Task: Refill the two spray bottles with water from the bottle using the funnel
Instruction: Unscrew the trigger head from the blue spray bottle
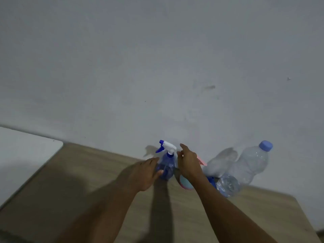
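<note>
Left hand (144, 174) touching spray bottle (167, 163), wood table (78, 176)

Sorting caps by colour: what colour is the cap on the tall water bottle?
The cap is light blue, seen in the head view.

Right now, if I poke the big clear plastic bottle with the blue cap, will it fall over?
Maybe. The big clear plastic bottle stands tall, so a high poke might tip it. Its blue cap is on, so it probably won't spill. Round, it could roll.
</note>
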Tool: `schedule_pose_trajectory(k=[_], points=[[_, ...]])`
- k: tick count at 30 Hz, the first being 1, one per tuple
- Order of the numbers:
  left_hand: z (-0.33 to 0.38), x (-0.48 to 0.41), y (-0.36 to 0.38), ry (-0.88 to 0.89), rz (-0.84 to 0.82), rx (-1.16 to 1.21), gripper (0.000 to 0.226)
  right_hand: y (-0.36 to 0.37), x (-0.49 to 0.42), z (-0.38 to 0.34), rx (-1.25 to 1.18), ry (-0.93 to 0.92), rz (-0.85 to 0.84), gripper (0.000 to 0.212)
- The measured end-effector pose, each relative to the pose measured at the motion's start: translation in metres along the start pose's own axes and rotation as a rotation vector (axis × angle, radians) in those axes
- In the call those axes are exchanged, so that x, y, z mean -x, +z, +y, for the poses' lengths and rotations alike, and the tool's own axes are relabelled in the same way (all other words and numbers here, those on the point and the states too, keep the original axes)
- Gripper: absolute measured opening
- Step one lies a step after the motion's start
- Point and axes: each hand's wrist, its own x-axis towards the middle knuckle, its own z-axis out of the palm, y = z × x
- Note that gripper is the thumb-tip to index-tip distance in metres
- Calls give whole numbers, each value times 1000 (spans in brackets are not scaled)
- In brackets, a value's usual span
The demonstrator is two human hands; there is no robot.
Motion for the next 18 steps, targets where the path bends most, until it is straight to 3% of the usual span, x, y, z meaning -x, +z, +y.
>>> schedule_pose_trajectory(k=[6, 10, 18], points=[[-12, -8, 12, 59, -71, 69, 57, 0, -20, -13, 67, 128, -49, 26], [-22, -5, 20, 73, -59, 48, 71, 6, -10, -10, 12, 21, 6, 6], [4, 28, 5, 128, -32, 125, 73, -14, 7, -14, -96, -78, 73, 14]])
